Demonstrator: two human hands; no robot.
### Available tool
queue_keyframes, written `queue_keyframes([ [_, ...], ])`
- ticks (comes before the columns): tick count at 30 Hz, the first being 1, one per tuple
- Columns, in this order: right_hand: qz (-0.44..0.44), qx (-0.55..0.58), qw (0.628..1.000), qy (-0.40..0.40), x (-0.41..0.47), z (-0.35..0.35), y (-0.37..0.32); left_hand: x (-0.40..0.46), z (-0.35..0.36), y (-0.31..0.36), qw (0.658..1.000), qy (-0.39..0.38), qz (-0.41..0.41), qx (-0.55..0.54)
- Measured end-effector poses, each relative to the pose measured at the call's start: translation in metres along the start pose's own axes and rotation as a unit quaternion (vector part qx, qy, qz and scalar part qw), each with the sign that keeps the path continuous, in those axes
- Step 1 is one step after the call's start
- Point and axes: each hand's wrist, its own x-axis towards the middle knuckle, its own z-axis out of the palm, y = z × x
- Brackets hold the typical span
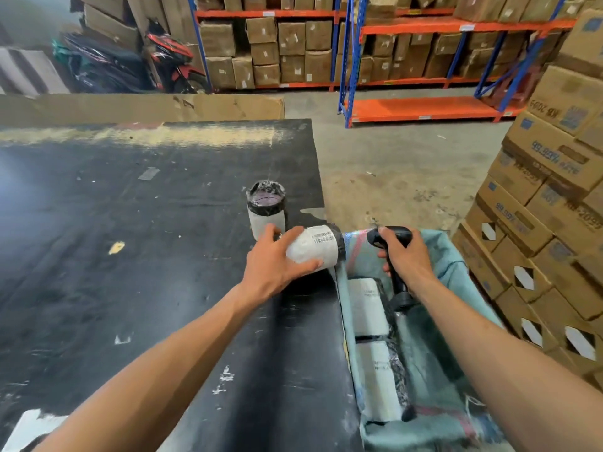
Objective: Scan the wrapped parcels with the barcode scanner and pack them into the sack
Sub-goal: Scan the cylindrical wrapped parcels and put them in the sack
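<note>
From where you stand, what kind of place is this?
Most likely a warehouse or parcel packing area. Blue and orange racks hold many cardboard boxes, more printed cartons are stacked on the right, and a motorbike stands indoors on the concrete floor.

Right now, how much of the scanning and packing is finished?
Done: two wrapped parcels already lie in the sack. In hand: the left hand holds a parcel on its side at the table edge; the right hand grips the scanner. Left: one upright parcel on the table.
</note>
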Motion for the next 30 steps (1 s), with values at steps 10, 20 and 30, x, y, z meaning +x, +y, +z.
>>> queue_keyframes([
  [10,0.016,-0.025,0.990,-0.138,-0.032,0.044,0.005,0.040,0.010,0.053,0.990,0.123,-0.053,-0.051],
  [20,-0.006,-0.130,0.968,-0.216,-0.082,0.161,-0.005,0.047,-0.057,0.024,0.988,0.145,-0.047,-0.017],
  [30,-0.052,-0.324,0.918,-0.224,-0.094,0.165,-0.029,0.045,-0.068,0.007,0.991,0.123,-0.041,-0.038],
])
